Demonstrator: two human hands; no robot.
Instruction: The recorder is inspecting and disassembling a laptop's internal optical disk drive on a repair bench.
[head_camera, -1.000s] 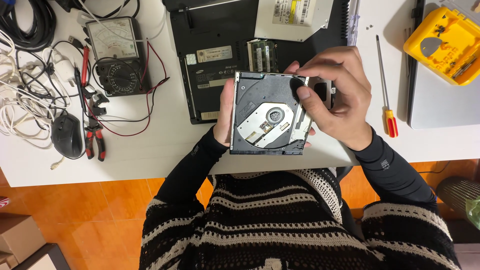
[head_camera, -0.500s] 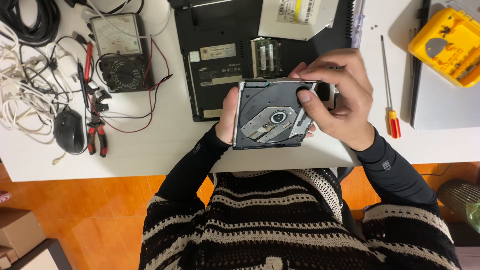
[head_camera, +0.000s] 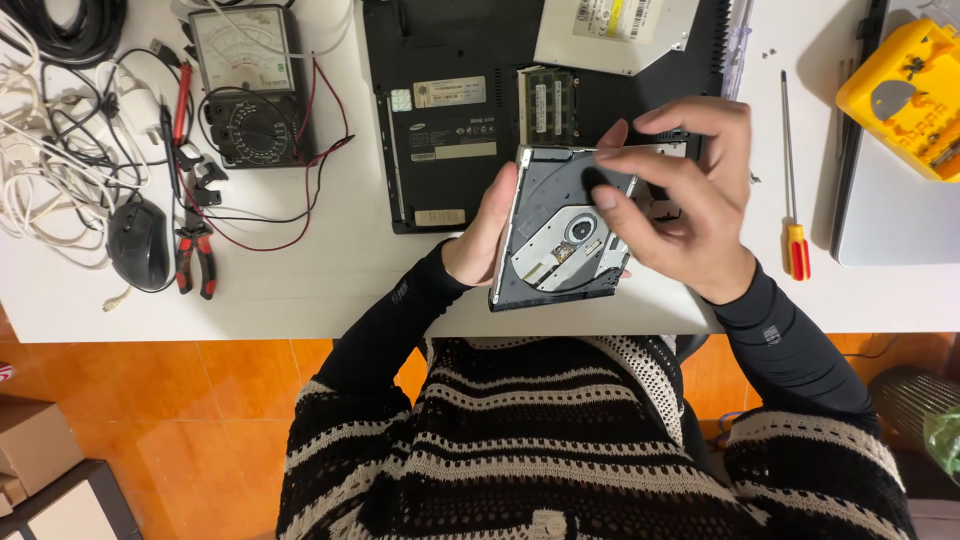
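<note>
Left hand (head_camera: 487, 232): it grasps the disc drive (head_camera: 562, 232) by its left edge, so the open mechanism faces up to the eyes.
Right hand (head_camera: 680, 195): grip is loose, fingertips rest on the drive's top edge, free to work on it.
Drive place: in the air above the front edge of the surface (head_camera: 300, 290), over the opened laptop (head_camera: 450, 110).
Screwdriver (head_camera: 792, 190): it lies near the right hand, easy to reach.

Optical drive (head_camera: 560, 235) at frame centre, over table (head_camera: 300, 290) edge, below laptop (head_camera: 450, 110). Multimeter (head_camera: 245, 85), pliers (head_camera: 195, 250), mouse (head_camera: 138, 243) left. Screwdriver (head_camera: 792, 180) right; second drive (head_camera: 610, 30) atop laptop.
</note>
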